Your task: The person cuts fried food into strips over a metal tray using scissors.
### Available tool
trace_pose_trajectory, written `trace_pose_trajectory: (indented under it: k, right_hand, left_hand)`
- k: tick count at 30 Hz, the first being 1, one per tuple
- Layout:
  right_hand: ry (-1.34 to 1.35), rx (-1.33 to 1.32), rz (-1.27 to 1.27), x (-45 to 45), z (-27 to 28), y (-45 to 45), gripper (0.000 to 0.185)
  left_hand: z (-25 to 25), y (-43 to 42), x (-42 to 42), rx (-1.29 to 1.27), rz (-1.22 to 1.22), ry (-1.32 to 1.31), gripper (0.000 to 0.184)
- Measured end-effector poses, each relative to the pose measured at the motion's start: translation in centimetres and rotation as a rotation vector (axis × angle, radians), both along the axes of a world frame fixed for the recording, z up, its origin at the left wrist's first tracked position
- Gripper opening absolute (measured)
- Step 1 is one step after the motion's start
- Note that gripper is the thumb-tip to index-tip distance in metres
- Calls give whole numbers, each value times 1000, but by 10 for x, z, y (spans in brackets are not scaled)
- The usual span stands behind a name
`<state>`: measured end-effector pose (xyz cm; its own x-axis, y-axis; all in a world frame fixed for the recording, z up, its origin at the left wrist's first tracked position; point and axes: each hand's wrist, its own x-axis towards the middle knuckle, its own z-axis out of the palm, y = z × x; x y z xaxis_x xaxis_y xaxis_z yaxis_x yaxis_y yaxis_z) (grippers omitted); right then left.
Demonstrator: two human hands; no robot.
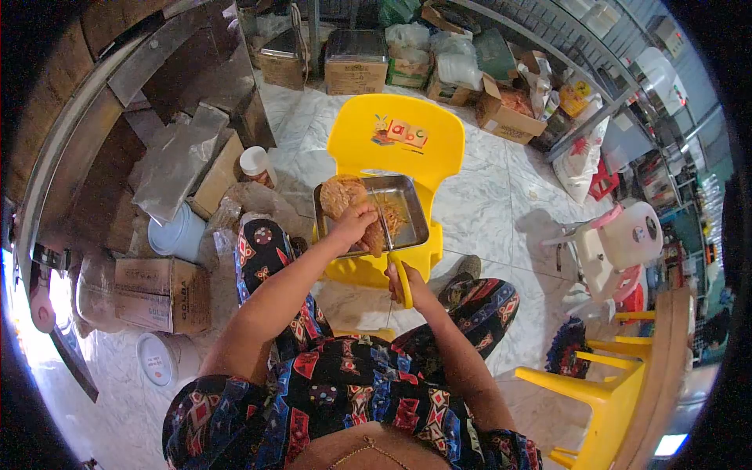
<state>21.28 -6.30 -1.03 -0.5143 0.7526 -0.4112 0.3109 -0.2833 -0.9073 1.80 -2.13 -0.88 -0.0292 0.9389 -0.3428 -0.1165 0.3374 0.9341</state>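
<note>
A shallow metal tray rests on the seat of a small yellow chair. My left hand is closed on a flat orange-brown piece of food over the tray's left half; its exact kind is unclear. A rounder piece of similar colour lies just beyond the fingers. My right hand grips a pair of scissors with yellow handles, their blades pointing away from me beside the held piece. Thin cut strips lie in the tray's right half.
Cardboard boxes line the far wall beneath metal shelving. On the left stand a white-lidded jar, a blue bucket, a carton and a white tub. To the right are a pink-and-white child's chair and a yellow stool.
</note>
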Motion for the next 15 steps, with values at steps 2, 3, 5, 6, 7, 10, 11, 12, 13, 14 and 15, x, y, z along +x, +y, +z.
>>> trace_pose_trajectory:
  k: [2, 3, 5, 6, 7, 10, 11, 12, 13, 14, 15]
  right_hand:
    - [-1, -15, -9, 0, 2, 0, 44]
    - [1, -3, -16, 0, 3, 0, 44]
    - [4, 8, -24, 1, 1, 0, 43]
    - [20, -2, -22, 2, -1, 0, 43]
    - [37, -11, -21, 2, -2, 1, 42]
    - [5, -75, -45, 2, 14, 0, 41]
    - [4, -75, -46, 2, 13, -1, 41]
    - [-6, -59, -52, 3, 12, -1, 41]
    - [-16, -42, -56, 3, 11, -1, 41]
    - [-16, -42, -56, 3, 12, -1, 41]
    - [-27, -45, -51, 4, 15, 0, 41]
  left_hand:
    - [-6, 1, 1, 2, -30, -1, 15]
    - [-13, 3, 1, 36, -36, -22, 13]
    - [-14, 3, 2, 69, -42, -43, 12]
    - [-2, -1, 3, 40, -53, -17, 12]
    - [4, -3, 3, 11, -63, 9, 12]
    - [2, -1, 2, 0, -63, 20, 12]
    - [-2, -1, 2, 0, -64, 20, 12]
    - [-5, 0, 2, 11, -64, 5, 12]
    - [-9, 1, 2, 22, -64, -9, 12]
    - [-9, 1, 2, 23, -64, -9, 12]
    - [-8, 1, 3, 11, -53, -23, 13]
